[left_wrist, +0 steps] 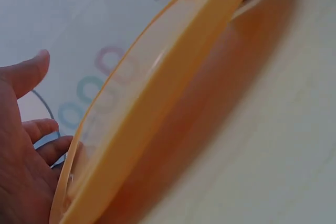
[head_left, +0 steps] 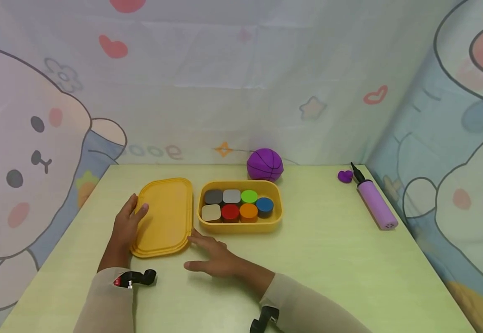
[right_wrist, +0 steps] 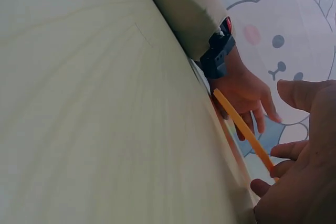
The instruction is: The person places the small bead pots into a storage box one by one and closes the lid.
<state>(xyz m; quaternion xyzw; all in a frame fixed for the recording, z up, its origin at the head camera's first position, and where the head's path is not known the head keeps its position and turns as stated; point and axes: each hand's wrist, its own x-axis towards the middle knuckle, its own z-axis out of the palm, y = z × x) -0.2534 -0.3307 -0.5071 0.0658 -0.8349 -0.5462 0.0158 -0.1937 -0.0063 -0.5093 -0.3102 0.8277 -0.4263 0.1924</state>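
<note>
A yellow lid (head_left: 163,217), rectangular with rounded corners, is at the left of the table; in the left wrist view its near rim (left_wrist: 139,114) stands raised off the surface. My left hand (head_left: 126,224) is along its left side, thumb lifted off and fingers partly hidden behind the edge. The fingertips of my right hand (head_left: 216,256) touch the lid near its lower right corner, with the thumb spread away. To the right of the lid is a yellow container (head_left: 240,228) holding several round and square colored pots, among them a red pot (head_left: 230,212) and a blue pot (head_left: 264,206).
Behind the container, against the printed backdrop, sits a purple ball (head_left: 265,164) with basketball lines. A lilac hand pump (head_left: 376,203) with a black nozzle lies by the table's right edge, beside a small purple object (head_left: 345,176).
</note>
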